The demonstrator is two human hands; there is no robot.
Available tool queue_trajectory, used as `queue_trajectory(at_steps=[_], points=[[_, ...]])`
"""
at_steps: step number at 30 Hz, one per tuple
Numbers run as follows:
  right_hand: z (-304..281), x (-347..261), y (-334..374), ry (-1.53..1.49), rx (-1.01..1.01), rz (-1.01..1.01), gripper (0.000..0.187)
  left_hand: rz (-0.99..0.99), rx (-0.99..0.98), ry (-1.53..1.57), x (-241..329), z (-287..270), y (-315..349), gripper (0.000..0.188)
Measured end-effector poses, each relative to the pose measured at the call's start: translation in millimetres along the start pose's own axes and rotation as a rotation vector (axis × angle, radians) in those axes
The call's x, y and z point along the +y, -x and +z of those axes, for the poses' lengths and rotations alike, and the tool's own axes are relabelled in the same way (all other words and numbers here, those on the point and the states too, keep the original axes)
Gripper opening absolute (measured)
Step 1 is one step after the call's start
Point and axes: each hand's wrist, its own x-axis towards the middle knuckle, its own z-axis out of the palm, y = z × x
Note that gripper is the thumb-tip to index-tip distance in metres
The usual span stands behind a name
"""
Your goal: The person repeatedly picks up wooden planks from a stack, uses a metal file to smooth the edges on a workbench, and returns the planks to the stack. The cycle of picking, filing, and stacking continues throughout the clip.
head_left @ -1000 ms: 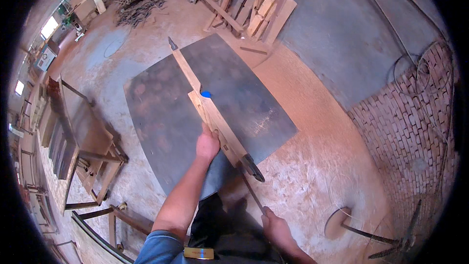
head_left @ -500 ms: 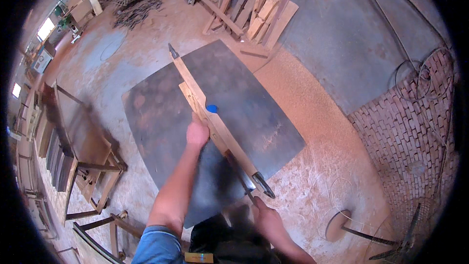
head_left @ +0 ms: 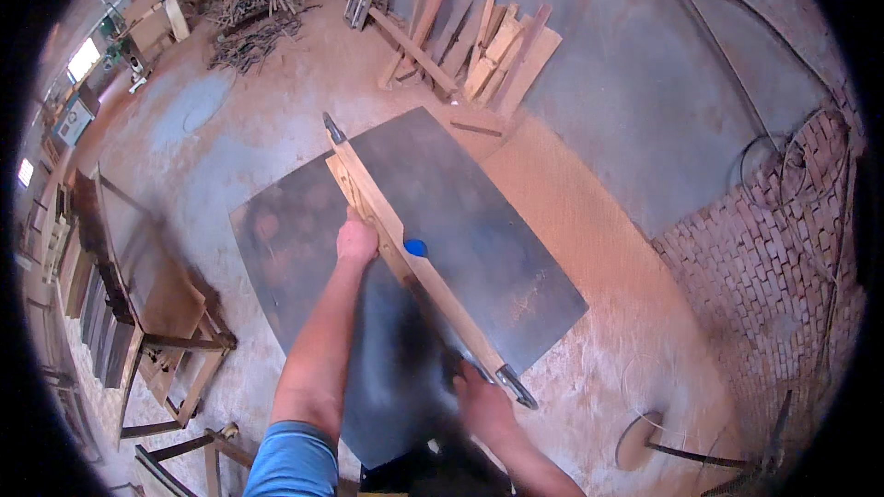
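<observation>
A long pale wooden bar (head_left: 387,216) with dark metal end pieces lies diagonally over a dark tabletop (head_left: 502,248). Against its left side runs a shorter wooden strip (head_left: 345,181). My left hand (head_left: 357,239) is closed round this strip near its upper part. Beside a notch in the bar shows a round blue object (head_left: 416,248). Near the bar's lower end, my right hand (head_left: 482,396) is closed on a long, narrow dark tool (head_left: 442,327), like a file, lying along the wood. The tool is blurred, and its exact kind cannot be made out.
Planks (head_left: 502,51) lean at the back wall, and scrap wood (head_left: 253,23) is piled at the far left. A wooden frame stand (head_left: 184,342) holds boards on the left. Bricks (head_left: 755,267) are stacked on the right. A fan (head_left: 746,460) stands at the lower right.
My right hand has moved up and slightly left along the wood with the dark tool. My left hand keeps its grip. The view has shifted, and the bar appears lower.
</observation>
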Motion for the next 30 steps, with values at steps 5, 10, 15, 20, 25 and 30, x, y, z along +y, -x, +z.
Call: queue_trajectory(at_steps=[5,10,15,20,25,30], points=[[5,-33,-34,0.015,0.032,-0.031,0.036,-0.024,0.013,0.001,-4,-18,-45,0.041],[17,-45,-92,0.083,-0.013,-0.254,0.032,-0.074,-0.019,-0.064,32,-54,-53,0.054],[32,-50,-76,0.118,-0.077,-0.268,0.031,-0.079,-0.171,0.073,-13,-59,-87,0.049],[28,3,19,-0.039,-0.106,-0.258,0.036,-0.015,-0.429,1.167,-83,-92,11,0.024],[21,37,49,0.076,-0.274,-0.256,0.043,-0.102,-0.049,1.289,-147,-149,196,0.023],[22,38,43,0.272,-0.347,-0.552,0.048,-0.35,0.574,0.999,-222,-154,334,0.024]])
